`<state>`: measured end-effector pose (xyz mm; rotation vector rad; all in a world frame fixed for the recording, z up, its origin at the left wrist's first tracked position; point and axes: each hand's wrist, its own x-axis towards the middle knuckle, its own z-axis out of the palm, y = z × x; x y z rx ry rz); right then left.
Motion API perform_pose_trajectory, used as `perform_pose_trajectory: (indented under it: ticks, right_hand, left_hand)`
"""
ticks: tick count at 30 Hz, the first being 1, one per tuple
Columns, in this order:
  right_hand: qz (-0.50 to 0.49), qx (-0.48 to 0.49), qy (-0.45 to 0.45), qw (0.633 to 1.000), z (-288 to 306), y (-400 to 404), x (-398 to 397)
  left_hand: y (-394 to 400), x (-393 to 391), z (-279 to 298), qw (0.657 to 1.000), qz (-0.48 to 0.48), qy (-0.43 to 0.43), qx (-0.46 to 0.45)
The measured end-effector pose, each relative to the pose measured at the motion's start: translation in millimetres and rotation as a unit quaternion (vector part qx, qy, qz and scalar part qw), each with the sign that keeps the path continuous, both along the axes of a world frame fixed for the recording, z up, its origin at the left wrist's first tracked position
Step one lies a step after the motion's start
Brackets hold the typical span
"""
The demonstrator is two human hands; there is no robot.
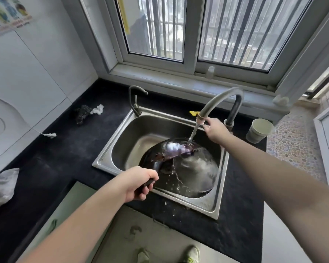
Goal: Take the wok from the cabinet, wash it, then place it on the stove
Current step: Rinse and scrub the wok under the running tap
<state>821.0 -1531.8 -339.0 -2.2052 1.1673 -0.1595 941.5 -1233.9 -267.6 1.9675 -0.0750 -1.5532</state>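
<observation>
My wok (188,168) looks dark, wet and glossy; the sink (219,204) is brushed steel, the countertop (65,149) matt, speckled black; at two o'clock, pebbled tile (294,145).

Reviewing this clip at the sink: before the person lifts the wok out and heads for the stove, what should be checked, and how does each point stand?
1. Left hand grips the wok handle: ok.
2. Tap off: not ok, water runs from the faucet into the wok.
3. Right hand free: not ok, it is at the spout.
4. Wok drained: not ok, water splashes over the sink front rim.
5. Wok clean: cannot tell.
6. Stove clear: cannot tell, out of view.
</observation>
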Motion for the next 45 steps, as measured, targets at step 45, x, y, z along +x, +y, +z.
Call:
perform_pose_trajectory:
  ticks: [45]
  right_hand:
    - [0.000, -0.036, -0.059, 0.998, -19, 9, -37]
  left_hand:
    - [-13, 16, 0, 0.992, -0.105, 0.049, 0.048]
